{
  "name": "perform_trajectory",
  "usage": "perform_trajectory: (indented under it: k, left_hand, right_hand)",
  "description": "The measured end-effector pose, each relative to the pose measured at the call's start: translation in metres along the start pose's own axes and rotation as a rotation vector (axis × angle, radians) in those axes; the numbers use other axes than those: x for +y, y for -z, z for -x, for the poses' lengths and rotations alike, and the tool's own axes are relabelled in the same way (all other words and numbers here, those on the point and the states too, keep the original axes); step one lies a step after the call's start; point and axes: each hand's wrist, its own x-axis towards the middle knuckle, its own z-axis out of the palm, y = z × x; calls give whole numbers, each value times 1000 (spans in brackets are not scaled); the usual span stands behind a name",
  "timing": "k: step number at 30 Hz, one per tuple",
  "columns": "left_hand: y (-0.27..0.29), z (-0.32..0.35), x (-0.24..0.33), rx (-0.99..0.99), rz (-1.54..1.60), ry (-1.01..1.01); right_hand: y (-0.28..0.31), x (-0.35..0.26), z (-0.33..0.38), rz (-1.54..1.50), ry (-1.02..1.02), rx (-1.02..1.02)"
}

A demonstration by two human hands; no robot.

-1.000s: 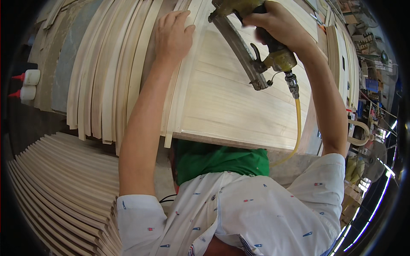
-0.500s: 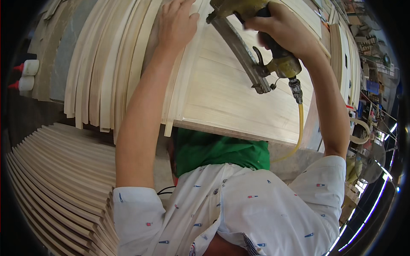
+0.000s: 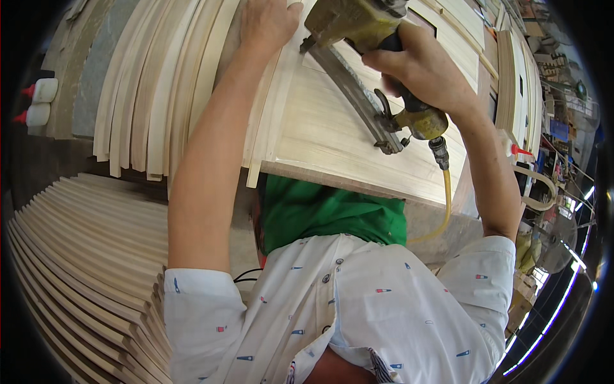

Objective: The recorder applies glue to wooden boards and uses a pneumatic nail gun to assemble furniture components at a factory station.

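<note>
My right hand (image 3: 428,70) is wrapped round the black grip of a yellow pneumatic nail gun (image 3: 352,29). Its long grey magazine slants down toward me over a pale wooden panel (image 3: 332,144), and a yellow air hose (image 3: 446,198) runs from the grip's end. Beyond the upper left of the panel, my left hand (image 3: 268,24) lies at the light wooden strips (image 3: 272,109) along the panel's left edge. Its thumb is stretched out; the other fingertips are cut off by the picture's top edge. The nail gun's nose is near those strips, and I cannot tell whether it touches wood.
Long wooden strips (image 3: 157,83) lie side by side to my left, with a stack of curved slats (image 3: 83,249) lower down. Two white bottles with red tips (image 3: 39,102) stand far left. Another red-tipped bottle (image 3: 511,147) shows beyond my right forearm, near stacked boards (image 3: 505,83).
The nail gun and my right hand have shifted slightly toward me. My left hand has moved up a little, so more of its fingers leave the picture.
</note>
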Motion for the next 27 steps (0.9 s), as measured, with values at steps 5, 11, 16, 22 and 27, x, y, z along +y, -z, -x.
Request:
perform_trajectory:
  k: [5,11,16,22,27]
  left_hand:
    - [1,-1,-3,7,-18,-64]
    - [4,4,5,4,49,-3]
    - [7,5,5,-18,-1,8]
    - [4,-1,7,-51,-38,18]
    - [11,-5,13,-57,-47,1]
  right_hand:
    - [-4,-1,20,-1,-44,-57]
    - [-18,-11,34,7,-62,-87]
    - [-26,-7,53,14,101,-78]
    - [-34,-15,57,87,79,-117]
    - [-7,-3,87,-48,-67,-29]
